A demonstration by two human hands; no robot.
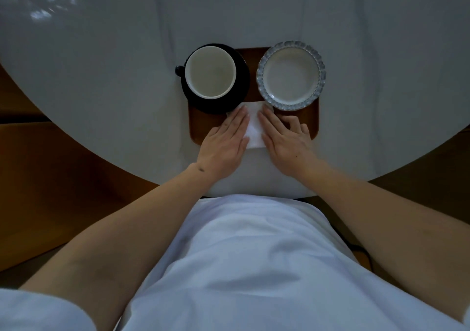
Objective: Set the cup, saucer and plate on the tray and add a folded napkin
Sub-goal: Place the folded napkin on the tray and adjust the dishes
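A: Start close in. What are the 2 hands doing?

B: Both lie flat on the napkin, at the near edge of the tray. The left hand has its fingers straight and together, pressing the napkin's left side. The right hand presses the right side with its forefinger stretched out; its other fingers look a little bent, though I see nothing pinched or gripped. Neither hand holds anything.

A: Is the napkin folded?

B: It shows as a narrow white strip between the hands, its near end reaching just past the tray's edge toward the person. That looks like a fold being flattened, but the hands cover too much to count the layers.

A: And beyond it?

B: On the far left of the tray sits the dark saucer with the cup upright on it, handle pointing left, empty as far as I can tell. Just beside it on the right is the plate with the scalloped rim, also empty. Saucer and plate each overhang the tray a little. All of this rests on the round pale worktop.

A: So how far along?

B: I judge it nearly finished: 3 pieces are placed, and only the napkin needs squaring up and letting go.
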